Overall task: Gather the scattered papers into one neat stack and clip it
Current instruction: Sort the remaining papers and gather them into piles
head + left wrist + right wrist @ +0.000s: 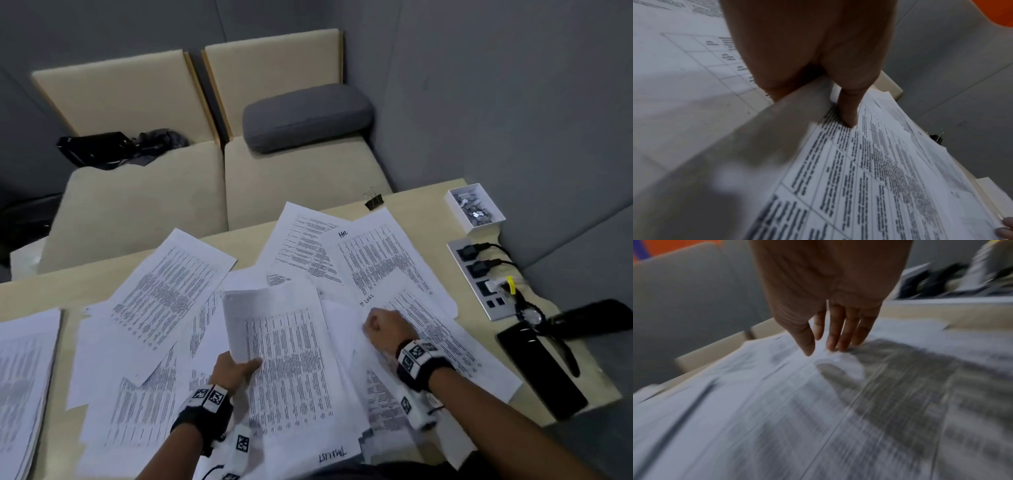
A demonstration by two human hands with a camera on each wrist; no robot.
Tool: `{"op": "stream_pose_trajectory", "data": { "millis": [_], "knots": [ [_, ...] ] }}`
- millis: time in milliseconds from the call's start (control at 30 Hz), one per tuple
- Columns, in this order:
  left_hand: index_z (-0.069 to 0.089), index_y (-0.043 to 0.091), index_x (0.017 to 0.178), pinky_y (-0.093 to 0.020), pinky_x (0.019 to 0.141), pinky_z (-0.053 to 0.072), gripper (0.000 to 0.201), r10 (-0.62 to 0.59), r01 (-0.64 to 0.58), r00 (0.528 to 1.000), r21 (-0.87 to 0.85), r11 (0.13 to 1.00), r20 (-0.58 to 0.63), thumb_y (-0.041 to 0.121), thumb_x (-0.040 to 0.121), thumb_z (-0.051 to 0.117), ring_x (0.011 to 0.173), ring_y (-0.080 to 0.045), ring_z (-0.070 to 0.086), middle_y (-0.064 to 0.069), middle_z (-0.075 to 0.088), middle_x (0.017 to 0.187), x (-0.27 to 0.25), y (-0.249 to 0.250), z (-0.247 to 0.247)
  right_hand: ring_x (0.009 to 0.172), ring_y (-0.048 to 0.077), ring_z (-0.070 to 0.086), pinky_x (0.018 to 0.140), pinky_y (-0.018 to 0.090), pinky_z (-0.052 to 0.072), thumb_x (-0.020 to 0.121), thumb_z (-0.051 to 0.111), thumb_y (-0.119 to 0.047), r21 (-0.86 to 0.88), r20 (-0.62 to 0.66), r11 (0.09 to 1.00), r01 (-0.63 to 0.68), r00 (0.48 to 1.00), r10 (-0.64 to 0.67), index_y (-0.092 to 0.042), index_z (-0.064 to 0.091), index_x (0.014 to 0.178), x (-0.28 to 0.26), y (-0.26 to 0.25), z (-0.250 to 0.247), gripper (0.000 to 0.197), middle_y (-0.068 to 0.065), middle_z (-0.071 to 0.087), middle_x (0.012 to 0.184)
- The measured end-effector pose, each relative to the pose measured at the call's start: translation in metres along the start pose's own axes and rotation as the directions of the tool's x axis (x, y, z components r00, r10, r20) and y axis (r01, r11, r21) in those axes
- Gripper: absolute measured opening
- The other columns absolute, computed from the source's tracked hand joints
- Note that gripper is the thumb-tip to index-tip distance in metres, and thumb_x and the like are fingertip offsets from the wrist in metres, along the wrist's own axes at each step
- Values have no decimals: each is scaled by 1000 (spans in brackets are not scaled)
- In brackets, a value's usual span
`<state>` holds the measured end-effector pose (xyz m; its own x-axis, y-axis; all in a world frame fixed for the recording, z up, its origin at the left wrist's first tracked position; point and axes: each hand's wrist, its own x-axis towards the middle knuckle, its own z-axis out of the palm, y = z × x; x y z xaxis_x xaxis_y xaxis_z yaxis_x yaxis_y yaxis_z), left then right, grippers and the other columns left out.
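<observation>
Printed sheets (pixel 164 291) lie scattered and overlapping across the light wooden table (pixel 424 202). My left hand (pixel 239 368) pinches the left edge of a lifted sheaf of sheets (pixel 291 359). The thumb (pixel 847 112) presses on top and the fingers are hidden underneath. My right hand (pixel 387 325) reaches over a sheet marked "IT LOGS" (pixel 445 329); its straight fingertips (pixel 835 345) touch the paper and hold nothing. A black binder clip (pixel 373 200) stands at the table's far edge, beyond the sheets and apart from both hands.
A separate pile of paper (pixel 24 377) lies at the far left. On the right are a white tray of small metal clips (pixel 476 209), a power strip with plugged cables (pixel 479 277), a wristwatch (pixel 534 315) and a black phone (pixel 541 373). A beige sofa (pixel 291 171) stands behind the table.
</observation>
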<state>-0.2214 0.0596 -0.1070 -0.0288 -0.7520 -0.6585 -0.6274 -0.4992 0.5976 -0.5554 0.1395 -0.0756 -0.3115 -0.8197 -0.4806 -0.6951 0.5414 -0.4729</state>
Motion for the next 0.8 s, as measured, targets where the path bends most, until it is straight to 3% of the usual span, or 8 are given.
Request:
{"op": "stream_pose_trajectory", "data": {
  "millis": [67, 133, 233, 333, 433, 533, 633, 800],
  "knots": [
    [60, 3, 79, -26, 51, 49, 25, -1, 1, 1000, 7, 1000, -6, 19, 78, 79, 54, -24, 60, -12, 64, 65, 1, -4, 0, 94, 23, 63, 79, 34, 53, 85, 65, -28, 34, -159, 993, -117, 980, 121, -21, 56, 98, 22, 30, -36, 17, 2, 63, 102],
    [59, 3, 79, -29, 54, 51, 25, -9, 9, 1000, 4, 1000, -5, 19, 79, 79, 57, -26, 61, -12, 64, 66, 3, -10, 0, 115, 31, 51, 93, 43, 49, 73, 78, -32, 29, -233, 970, -242, 942, 242, -20, 52, 119, 40, 62, -64, 54, 10, 49, 128],
    [59, 1, 80, -32, 56, 54, 27, -15, 15, 1000, 24, 1000, -10, 21, 79, 78, 57, -27, 61, -13, 64, 66, 4, -14, 1, 135, 37, 27, 104, 52, 39, 51, 92, -45, -57, -142, 951, -305, 945, 294, -24, 27, 146, 54, 91, -86, 117, 12, 25, 147],
    [58, -1, 77, -30, 53, 51, 27, -16, 17, 1000, 31, 999, -9, 18, 80, 77, 53, -26, 58, -14, 61, 61, 4, -12, 3, 134, 38, 28, 103, 52, 41, 46, 96, -39, -153, -76, 959, -239, 970, 229, -27, 12, 150, 60, 96, -82, 134, 12, 19, 147],
    [58, 0, 76, -29, 52, 51, 28, -16, 16, 1000, 34, 999, -4, 19, 80, 77, 52, -24, 57, -13, 61, 59, 4, -10, 3, 130, 36, 45, 104, 47, 43, 53, 95, -24, -43, -83, 961, -273, 960, 269, -19, 13, 151, 60, 91, -74, 127, 17, 33, 147],
    [57, 0, 75, -28, 51, 51, 28, -7, 7, 1000, 33, 999, -2, 20, 81, 76, 51, -23, 57, -13, 60, 60, 2, -8, 2, 111, 34, 60, 91, 41, 52, 71, 85, -25, -15, -136, 965, -260, 957, 256, -14, 38, 140, 52, 91, -74, 85, 17, 60, 126],
    [58, 0, 75, -28, 50, 52, 28, 7, -8, 1000, 45, 999, 4, 20, 81, 76, 50, -23, 57, -13, 61, 60, 1, -7, 2, 95, 28, 64, 80, 35, 53, 82, 72, -37, -29, -143, 991, -128, 982, 123, -14, 62, 115, 35, 84, -87, 41, 11, 68, 109],
    [61, 1, 74, -28, 53, 51, 26, 21, -21, 1000, 52, 998, -2, 19, 80, 78, 51, -22, 58, -13, 62, 60, 0, -4, -1, 70, 25, 55, 58, 30, 38, 98, 42, -49, -449, -97, 890, 72, 987, -129, -18, 65, 93, -12, 42, -119, 38, 3, 56, 74]
  ]
}}
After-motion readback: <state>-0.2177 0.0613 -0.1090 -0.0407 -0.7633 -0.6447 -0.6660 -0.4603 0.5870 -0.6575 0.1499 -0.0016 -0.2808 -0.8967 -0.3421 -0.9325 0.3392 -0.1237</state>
